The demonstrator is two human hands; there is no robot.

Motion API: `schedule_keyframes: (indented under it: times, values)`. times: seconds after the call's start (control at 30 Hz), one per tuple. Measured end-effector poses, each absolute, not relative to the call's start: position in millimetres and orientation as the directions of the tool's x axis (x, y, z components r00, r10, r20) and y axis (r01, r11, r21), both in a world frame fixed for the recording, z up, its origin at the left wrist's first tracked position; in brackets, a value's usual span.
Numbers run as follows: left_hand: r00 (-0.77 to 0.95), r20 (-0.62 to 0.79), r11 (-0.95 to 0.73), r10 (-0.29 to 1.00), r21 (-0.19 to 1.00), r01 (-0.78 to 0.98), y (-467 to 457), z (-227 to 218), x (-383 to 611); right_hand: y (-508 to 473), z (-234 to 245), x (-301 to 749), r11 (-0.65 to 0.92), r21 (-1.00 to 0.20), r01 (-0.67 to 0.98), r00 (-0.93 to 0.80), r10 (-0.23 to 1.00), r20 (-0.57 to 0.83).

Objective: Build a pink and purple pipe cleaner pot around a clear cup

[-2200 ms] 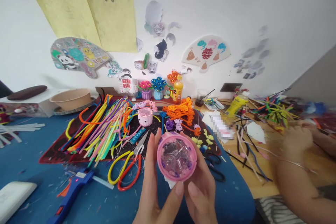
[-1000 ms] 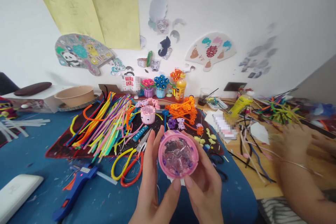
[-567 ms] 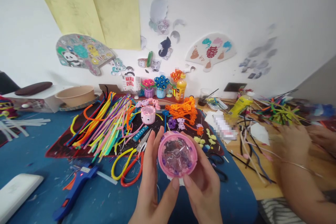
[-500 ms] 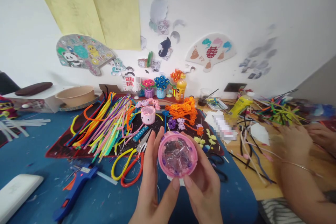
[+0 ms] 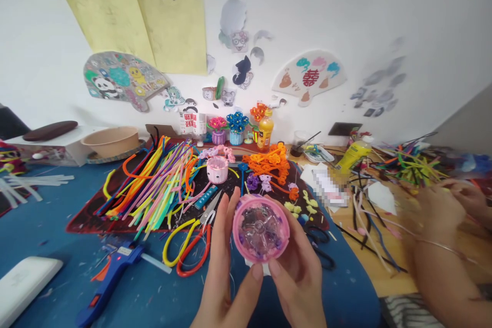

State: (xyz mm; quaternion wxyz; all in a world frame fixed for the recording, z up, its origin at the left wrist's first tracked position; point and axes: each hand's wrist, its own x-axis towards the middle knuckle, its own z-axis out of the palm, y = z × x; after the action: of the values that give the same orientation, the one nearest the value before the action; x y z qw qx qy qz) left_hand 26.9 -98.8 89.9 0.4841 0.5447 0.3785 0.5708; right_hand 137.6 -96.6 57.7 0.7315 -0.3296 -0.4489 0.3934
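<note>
- Left hand (image 5: 223,277): raised above the bench's (image 5: 46,225) near edge, fingers up the left side of a round pink cup (image 5: 260,227), thumb pressed at its lower rim.
- Right hand (image 5: 300,282): closed on the cup's right and lower side, thumb tip just beside the left thumb.
- Cup: held between both hands, clear of the bench, open face towards the camera; clear and purple pieces show inside.
- Behind the cup: scissors (image 5: 208,211), red and yellow loops (image 5: 184,246) and a spread of coloured pipe cleaners (image 5: 154,184) on a dark mat; near, not touching.
- Left: a blue glue gun (image 5: 109,279) lies on bare blue surface, well apart, with open room around it.
- Right: another person's hand (image 5: 438,212) works at a cluttered wooden bench (image 5: 388,277), well apart from the cup.
</note>
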Motion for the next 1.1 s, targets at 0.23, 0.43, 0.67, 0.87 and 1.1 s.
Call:
schedule_keyframes:
  times: [0.23, 0.43, 0.67, 0.87, 1.1]
  values:
    - [0.063, 0.206, -0.192, 0.977, 0.965, -0.177, -99, 91, 26, -96, 57, 137, 0.47, -0.842, -0.266, 0.29, 0.872, 0.395]
    - [0.088, 0.225, -0.205, 0.97, 0.959, -0.195, -98, 89, 26, -94, 55, 136, 0.451, -0.846, -0.283, 0.282, 0.883, 0.376]
    - [0.093, 0.262, -0.241, 0.961, 0.952, -0.189, -95, 81, 30, -93, 50, 138, 0.421, -0.872, -0.252, 0.286, 0.893, 0.348]
    - [0.099, 0.255, -0.236, 0.962, 0.956, -0.173, -90, 77, 32, -92, 51, 137, 0.376, -0.892, -0.251, 0.302, 0.906, 0.297]
    - [0.1, 0.242, -0.222, 0.965, 0.959, -0.176, -87, 76, 32, -94, 54, 137, 0.385, -0.886, -0.258, 0.278, 0.908, 0.314]
